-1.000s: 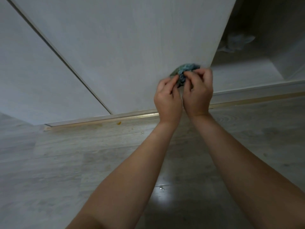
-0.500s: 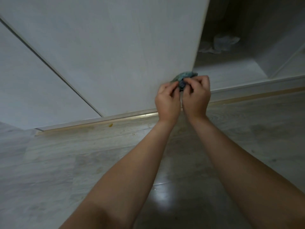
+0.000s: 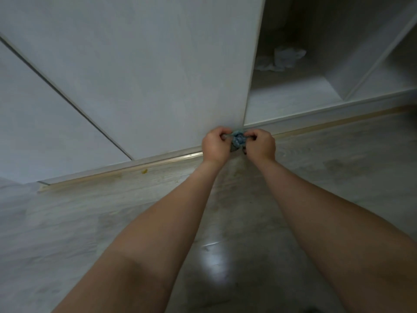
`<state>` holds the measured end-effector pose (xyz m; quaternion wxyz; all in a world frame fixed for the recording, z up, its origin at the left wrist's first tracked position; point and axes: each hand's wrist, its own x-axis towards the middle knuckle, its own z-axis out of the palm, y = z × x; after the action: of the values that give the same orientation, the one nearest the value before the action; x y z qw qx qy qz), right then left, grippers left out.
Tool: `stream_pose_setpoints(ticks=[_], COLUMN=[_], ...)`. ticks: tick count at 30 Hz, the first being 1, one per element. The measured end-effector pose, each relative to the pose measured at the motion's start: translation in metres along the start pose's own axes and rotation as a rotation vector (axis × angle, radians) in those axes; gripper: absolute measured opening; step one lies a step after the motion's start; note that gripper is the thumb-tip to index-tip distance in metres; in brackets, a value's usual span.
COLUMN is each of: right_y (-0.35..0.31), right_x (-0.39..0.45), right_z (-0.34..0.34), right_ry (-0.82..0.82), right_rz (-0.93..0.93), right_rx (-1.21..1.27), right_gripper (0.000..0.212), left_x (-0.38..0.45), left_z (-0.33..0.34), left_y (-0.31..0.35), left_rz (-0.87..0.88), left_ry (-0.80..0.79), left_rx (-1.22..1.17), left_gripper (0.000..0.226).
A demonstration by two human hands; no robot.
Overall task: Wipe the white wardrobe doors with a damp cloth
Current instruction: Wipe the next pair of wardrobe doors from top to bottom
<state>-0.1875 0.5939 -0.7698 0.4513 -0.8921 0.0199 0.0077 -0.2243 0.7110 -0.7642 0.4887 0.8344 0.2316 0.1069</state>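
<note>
1. Wardrobe door (image 3: 140,71): big white sliding panel, fills the upper left. Its right edge ends at the open wardrobe interior (image 3: 291,96), where something pale and crumpled lies at the back; can't tell what it is.
2. Floor (image 3: 94,222): grey wood-look boards, with a pale bottom rail (image 3: 117,171) along the foot of the door. Small yellowish speck on the rail, left of the hands.
3. Left hand (image 3: 215,146) and right hand (image 3: 261,145): both at the door's bottom right corner, just above the rail, knuckles towards the camera.
4. Cloth (image 3: 238,141): small blue-green wad between the two hands, at or against the corner. Fingers of both hands are curled, each pinching one side of it.
5. Step, my read: regripping or refolding the cloth at the lowest point of the door, not a wipe stroke.
6. Next move calls for: flatten the cloth under one hand, press it on the panel, then run along the bottom edge or back up. Keep it clear of the rail groove.
</note>
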Motion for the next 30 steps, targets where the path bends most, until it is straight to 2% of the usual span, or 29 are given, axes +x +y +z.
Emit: stream_pose_setpoints(ticks=[6,9,11,15,18,21,25,27,29,30], right_y=[-0.043,-0.062,-0.087,-0.152,-0.21,-0.28,-0.364,-0.399,-0.419,-0.424], right_x=[-0.011,-0.034,-0.05,-0.072,-0.08,-0.086,-0.081,-0.075,-0.073,-0.071], right_z=[-0.059,-0.1,-0.134,-0.221,-0.29,-0.366,-0.468,-0.518,-0.556,-0.568], right_ry=[0.029,0.076,0.128,0.165,0.181,0.234,0.171,0.151,0.158,0.158], right_rz=[0.256,0.476,0.618,0.786,0.883,0.915,0.826,0.799,0.792,0.777], right_rx=[0.136,0.395,0.628,0.868,0.926,0.895,0.891,0.892,0.833,0.742], right_gripper=[0.025,0.016,0.022,0.021,0.026,0.031,0.021,0.017,0.019,0.013], left_x=[-0.021,-0.044,-0.056,-0.086,-0.105,-0.121,-0.137,-0.141,-0.145,-0.145], left_z=[-0.033,-0.06,-0.079,-0.12,-0.152,-0.187,-0.229,-0.242,-0.248,-0.248], left_y=[0.05,0.088,0.121,0.214,0.302,0.405,0.536,0.593,0.638,0.656], left_rz=[-0.058,-0.112,-0.218,-0.511,-0.546,-0.488,-0.606,-0.588,-0.551,-0.556], left_ry=[-0.09,-0.131,-0.157,-0.245,-0.304,-0.363,-0.65,-0.758,-0.763,-0.739], left_rx=[-0.119,-0.152,-0.211,-0.455,-0.448,-0.365,-0.371,-0.348,-0.365,-0.383], left_gripper=[0.011,0.009,0.014,0.026,0.024,0.026,0.032,0.026,0.022,0.033])
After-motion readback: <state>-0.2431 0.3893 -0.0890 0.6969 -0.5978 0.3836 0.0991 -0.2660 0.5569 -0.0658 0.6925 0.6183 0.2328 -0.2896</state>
